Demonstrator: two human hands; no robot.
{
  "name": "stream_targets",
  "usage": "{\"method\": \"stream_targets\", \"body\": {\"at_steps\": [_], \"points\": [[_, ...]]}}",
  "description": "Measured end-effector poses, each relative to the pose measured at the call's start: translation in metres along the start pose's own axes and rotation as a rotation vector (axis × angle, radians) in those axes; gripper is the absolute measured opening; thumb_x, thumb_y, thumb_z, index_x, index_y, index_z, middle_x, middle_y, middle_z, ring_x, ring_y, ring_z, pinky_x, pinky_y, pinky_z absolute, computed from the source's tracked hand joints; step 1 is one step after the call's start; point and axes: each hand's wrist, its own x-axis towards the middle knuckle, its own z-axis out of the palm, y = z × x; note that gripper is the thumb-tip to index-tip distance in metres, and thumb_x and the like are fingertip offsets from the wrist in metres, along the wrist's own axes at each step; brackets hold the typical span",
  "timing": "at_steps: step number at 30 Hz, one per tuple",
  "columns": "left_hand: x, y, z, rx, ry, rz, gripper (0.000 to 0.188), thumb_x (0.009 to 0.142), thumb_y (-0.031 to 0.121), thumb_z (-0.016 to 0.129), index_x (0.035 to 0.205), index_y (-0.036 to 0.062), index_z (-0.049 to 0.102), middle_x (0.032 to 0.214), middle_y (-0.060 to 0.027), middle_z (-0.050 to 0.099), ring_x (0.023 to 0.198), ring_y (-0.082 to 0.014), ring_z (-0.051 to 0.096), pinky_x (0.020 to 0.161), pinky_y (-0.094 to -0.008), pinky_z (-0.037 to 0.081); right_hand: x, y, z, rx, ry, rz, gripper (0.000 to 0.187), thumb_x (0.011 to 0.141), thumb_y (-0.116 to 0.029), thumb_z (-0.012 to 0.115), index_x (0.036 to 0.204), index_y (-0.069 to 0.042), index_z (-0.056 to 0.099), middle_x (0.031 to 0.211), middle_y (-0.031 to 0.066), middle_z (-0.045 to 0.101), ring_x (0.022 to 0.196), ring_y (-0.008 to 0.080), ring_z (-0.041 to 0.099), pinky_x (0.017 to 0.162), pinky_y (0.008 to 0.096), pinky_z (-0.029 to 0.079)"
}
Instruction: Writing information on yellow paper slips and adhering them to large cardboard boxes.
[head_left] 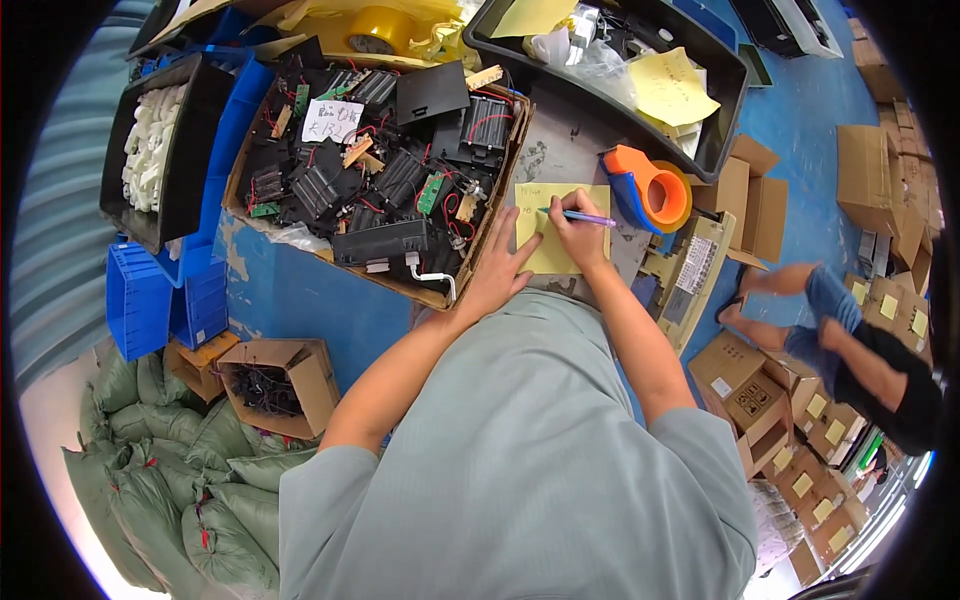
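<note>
A yellow sheet of paper (550,258) with a little handwriting lies on the grey work surface in front of me. My right hand (580,240) grips a purple-and-teal pen (592,217), its tip at the writing on the sheet. Fingers spread, my left hand (503,268) rests flat along the sheet's left edge. Just right of the paper stands an orange-and-blue tape dispenser (628,190). Left of my left hand, an open carton (515,150) holds black plastic battery holders (400,180), red wires, small green boards and a white note (332,121).
A black bin (735,125) with bags and yellow paper stands at the far right. White parts (157,140) fill another black bin at the left. Green sacks (150,480) and a cable carton (305,385) lie lower left. Cartons (750,395) and a walking person (850,350) are at right.
</note>
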Motion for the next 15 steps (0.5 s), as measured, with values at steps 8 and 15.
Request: {"method": "stream_targets", "body": {"at_steps": [8,15], "points": [[0.0005,0.002,-0.0018,0.01,0.012,0.003,0.059,0.079,0.027,0.069,0.134,0.0133,0.052,0.152,-0.0258,0.025,0.143,-0.0411,0.022,0.114,-0.0502,0.024,-0.0006,0.0009,0.0029,0.005,0.012,-0.02,0.024,0.08,-0.003,0.069,0.068,-0.004,0.048,0.057,0.0017,0.052,0.049,0.0135,0.038,0.047,0.0266,0.034],[0.0009,0.0035,-0.0043,0.005,-0.002,-0.007,0.06,0.078,0.026,0.07,0.134,0.0133,0.052,0.152,-0.0256,0.025,0.143,-0.0413,0.023,0.114,-0.0502,0.024,-0.0015,0.0025,0.0024,-0.015,-0.013,-0.012,0.024,0.08,-0.003,0.068,0.068,-0.004,0.047,0.057,0.0018,0.051,0.049,0.0137,0.038,0.047,0.0269,0.035]]}}
